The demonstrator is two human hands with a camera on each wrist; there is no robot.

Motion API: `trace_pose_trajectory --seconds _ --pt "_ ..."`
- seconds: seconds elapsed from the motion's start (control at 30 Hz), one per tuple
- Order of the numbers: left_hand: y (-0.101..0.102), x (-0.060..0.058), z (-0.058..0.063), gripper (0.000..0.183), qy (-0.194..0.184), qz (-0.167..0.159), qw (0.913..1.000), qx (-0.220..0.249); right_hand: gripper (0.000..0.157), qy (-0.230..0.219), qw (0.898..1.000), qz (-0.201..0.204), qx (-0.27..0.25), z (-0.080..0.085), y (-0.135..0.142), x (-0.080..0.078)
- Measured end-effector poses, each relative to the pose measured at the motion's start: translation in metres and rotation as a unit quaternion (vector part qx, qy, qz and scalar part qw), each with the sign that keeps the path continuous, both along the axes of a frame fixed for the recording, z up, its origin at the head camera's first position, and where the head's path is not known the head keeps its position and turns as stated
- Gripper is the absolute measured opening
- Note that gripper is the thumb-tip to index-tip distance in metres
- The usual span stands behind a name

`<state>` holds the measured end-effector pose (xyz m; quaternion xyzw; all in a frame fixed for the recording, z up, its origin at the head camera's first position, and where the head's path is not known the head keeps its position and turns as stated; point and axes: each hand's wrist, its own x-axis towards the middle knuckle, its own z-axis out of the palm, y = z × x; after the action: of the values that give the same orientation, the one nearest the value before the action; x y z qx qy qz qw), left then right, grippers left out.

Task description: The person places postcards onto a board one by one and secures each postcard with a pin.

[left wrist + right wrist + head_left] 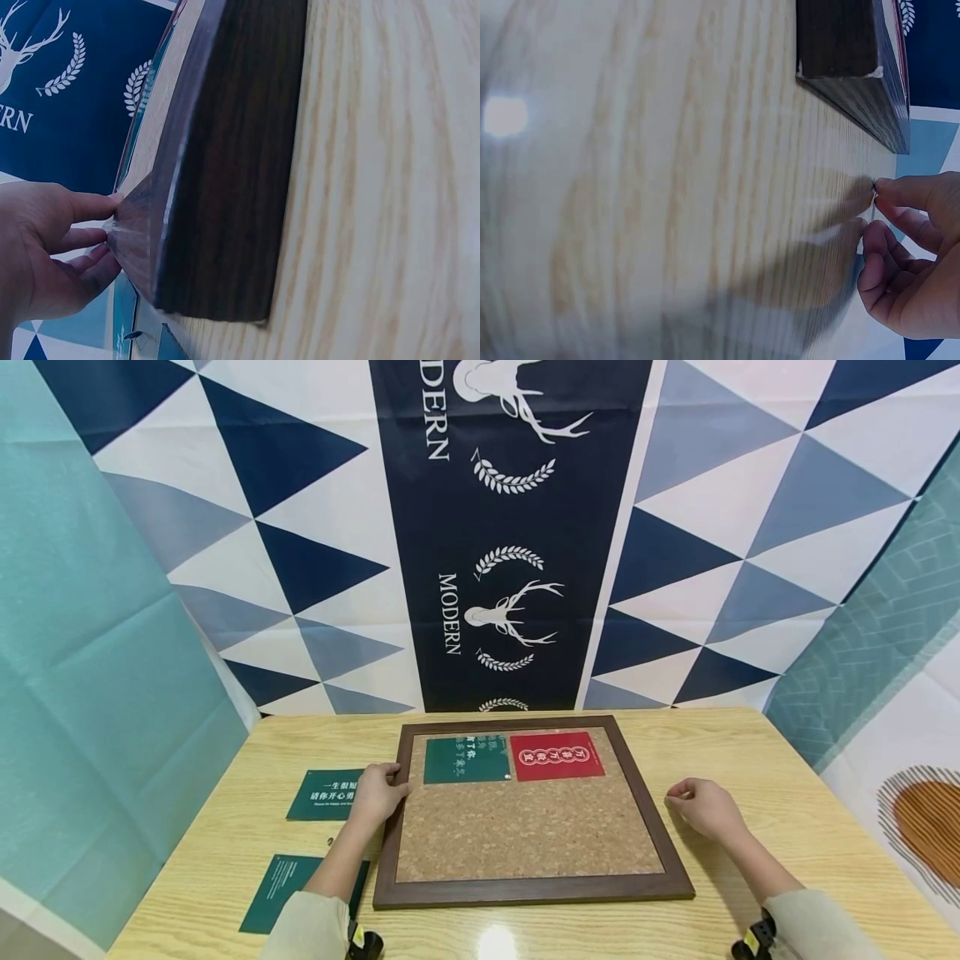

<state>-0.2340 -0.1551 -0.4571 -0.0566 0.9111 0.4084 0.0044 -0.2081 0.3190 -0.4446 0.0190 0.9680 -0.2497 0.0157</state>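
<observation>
A cork board in a dark brown wooden frame lies on the table. Near its far edge are a green card with white writing and a red card. My left hand is at the frame's left side. In the left wrist view its fingertips pinch a clear, wrinkled film that stretches to the frame's side. To the right of the frame, my right hand is low over the table. Its thumb and finger pinch a tiny dark thing, mostly hidden by the fingertips.
Two more green cards lie left of the board, one farther back and one nearer, partly behind the left arm. Between them sits a small metal piece. Patterned cloth hangs behind the wooden table.
</observation>
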Motion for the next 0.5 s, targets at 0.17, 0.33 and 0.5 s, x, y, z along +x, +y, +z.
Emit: trace_pose_trajectory --seconds 0.17,0.33,0.5 --pt "0.0003 -0.0001 0.0012 0.044 -0.001 -0.002 1.0000 0.002 0.021 0.005 1.000 -0.004 0.001 -0.0006 -0.0007 0.0002" --pt "0.0002 0.0003 0.0018 0.045 0.000 -0.003 1.0000 0.001 0.020 0.010 1.000 -0.005 0.006 -0.0007 -0.0014 0.0005" --pt "-0.0001 0.0004 0.0007 0.045 0.000 -0.003 1.0000 0.000 0.020 0.013 1.000 -0.007 0.005 -0.0017 -0.0019 0.0008"
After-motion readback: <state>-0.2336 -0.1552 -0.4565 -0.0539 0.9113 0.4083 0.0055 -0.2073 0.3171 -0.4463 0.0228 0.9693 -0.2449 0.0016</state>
